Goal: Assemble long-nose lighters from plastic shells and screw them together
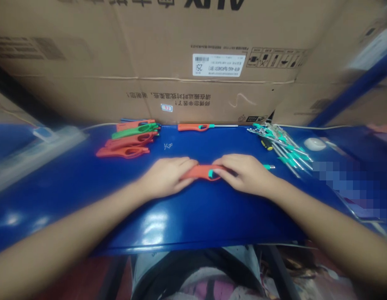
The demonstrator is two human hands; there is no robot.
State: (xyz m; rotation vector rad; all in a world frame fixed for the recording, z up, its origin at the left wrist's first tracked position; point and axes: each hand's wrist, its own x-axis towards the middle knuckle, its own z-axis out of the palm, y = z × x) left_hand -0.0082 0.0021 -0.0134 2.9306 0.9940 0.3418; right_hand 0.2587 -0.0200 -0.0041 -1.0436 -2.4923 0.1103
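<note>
Both of my hands are on an orange utility lighter [201, 171] low over the blue tabletop. My left hand [168, 177] is closed around its handle end. At the other end, by the green trigger [211, 173], my right hand [248, 173] is closed with its thumb against the loop. A green piece with a short metal end [268, 167] sticks out past my right hand; whether it joins the lighter is hidden. Behind my hands lies another orange lighter [193, 127] with a long metal rod.
To the left are several orange lighter handles [123, 152] and a green one [133, 131]. Metal rods with green parts and wires [290, 152] heap at the right, by a yellow-black handle [266, 144] and a white round object [315, 144]. A cardboard wall [168, 54] stands behind.
</note>
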